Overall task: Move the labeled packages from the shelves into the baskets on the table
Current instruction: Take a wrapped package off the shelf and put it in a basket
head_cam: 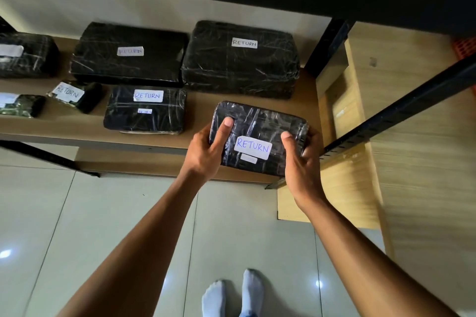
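**Black-wrapped parcel gripped at the shelf's front right corner**

Black film and clear tape cover the held package (257, 134), which sits at the front right corner of the wooden shelf (77, 126), its near end sticking out past the front edge. Whether it rests on the board or is lifted off it cannot be told. A white label on top reads RETURN in blue, with a smaller blank-looking label just below.

Both hands grip it. The left hand (206, 154) clasps the left end, thumb laid flat along the top; the right hand (301, 165) clasps the right end, thumb on top beside the label and fingers curled round the side.

Other black packages lie on the same shelf, all apart from the held one:

- a large package (239, 67) at the back right, marked RETURN
- a flat package (128, 62) just beside it to the left
- a medium package (145, 110) near the front edge
- a small tilted package (77, 96) further left
- two more (cut off by the frame) at the left edge – one behind (25, 56), one in front (20, 107)

A black slotted post (399, 116) stands at the shelf's right end. Below are a pale tiled floor (77, 213) and the person's feet in light socks (231, 293).
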